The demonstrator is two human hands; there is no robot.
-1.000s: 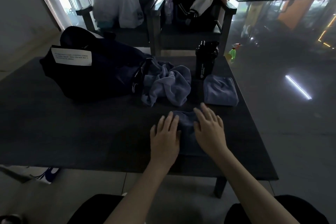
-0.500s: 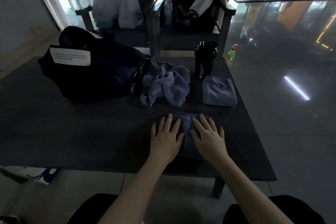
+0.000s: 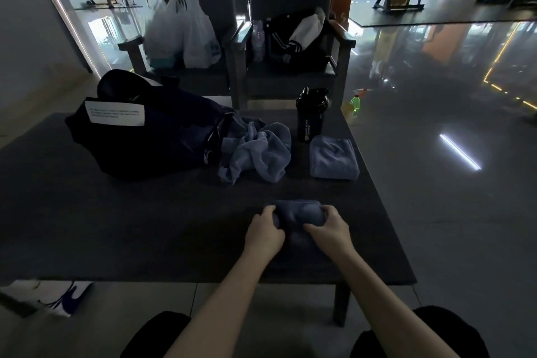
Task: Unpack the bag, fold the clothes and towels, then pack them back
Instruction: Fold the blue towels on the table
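A small folded dark blue towel (image 3: 298, 212) lies near the front of the dark table (image 3: 116, 227). My left hand (image 3: 265, 231) grips its left end and my right hand (image 3: 328, 225) grips its right end, fingers curled over the cloth. Behind it a crumpled grey-blue towel (image 3: 258, 151) spills from the mouth of the dark duffel bag (image 3: 145, 136), which lies on its side with a white label. A folded grey-blue towel (image 3: 332, 157) rests at the right.
A black shaker bottle (image 3: 311, 113) stands behind the folded towel. Two dark chairs beyond the table hold white plastic bags (image 3: 180, 35) and a dark jacket (image 3: 299, 35). A green spray bottle (image 3: 356, 102) stands on the glossy floor to the right.
My hands lay flat on the dark towel before; now both have curled and gripped its ends. The view has tilted up a little.
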